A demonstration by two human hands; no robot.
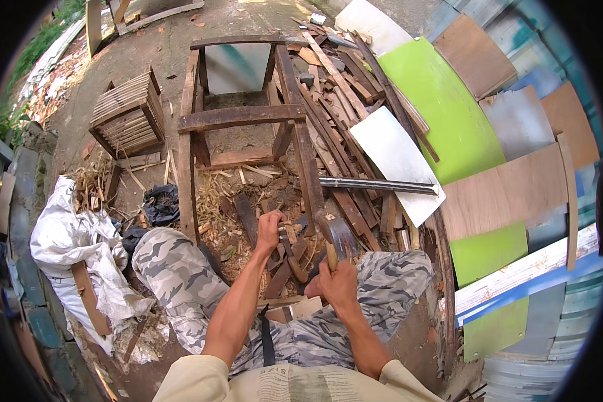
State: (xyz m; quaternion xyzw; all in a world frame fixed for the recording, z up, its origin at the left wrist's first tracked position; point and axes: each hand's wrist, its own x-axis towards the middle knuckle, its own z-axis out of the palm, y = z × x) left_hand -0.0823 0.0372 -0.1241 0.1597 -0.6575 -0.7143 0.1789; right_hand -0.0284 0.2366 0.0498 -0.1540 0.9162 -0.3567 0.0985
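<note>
My left hand (269, 231) is closed in front of the wooden frame, above the littered ground. From it a narrow dark tool with a brown, rounded lower end (298, 270) slants down toward me; its exact kind does not show. My right hand (338, 285) grips a wooden-handled tool (331, 256). The grey metal part of that tool is smeared by motion, so its shape is unclear. Both hands are between my bent knees, the right one lower and nearer to me. The dark wooden frame (241, 117) stands upright just beyond them, one leg close to the right-hand tool.
Boards and sticks (345, 147) are heaped to the right, with a white panel (398, 164) and a green sheet (442, 107) over them. A slatted wooden crate (128, 110) is at the left, behind a white sack (80, 248). Wood shavings (214, 201) litter the ground.
</note>
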